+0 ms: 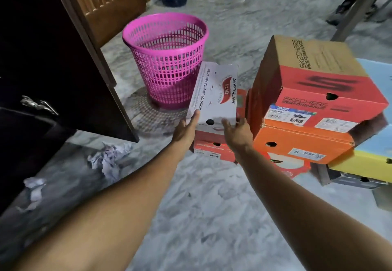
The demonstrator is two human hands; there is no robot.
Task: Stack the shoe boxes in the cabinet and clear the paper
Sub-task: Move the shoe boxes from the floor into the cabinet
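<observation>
A: What lies at the left?
B: The dark wooden cabinet door [63,62], with crumpled white paper [109,159] on the grey marble floor [212,217] near it. Farther off stands a pink plastic mesh basket [167,58].

A: And the hands?
B: The left hand [186,129] and right hand [237,134] grasp the near end of a white Skechers shoe box [214,98] above a red box [212,149].

A: To the right?
B: A brown-and-red Skechers box [314,79] sits atop an orange box [301,143].
</observation>
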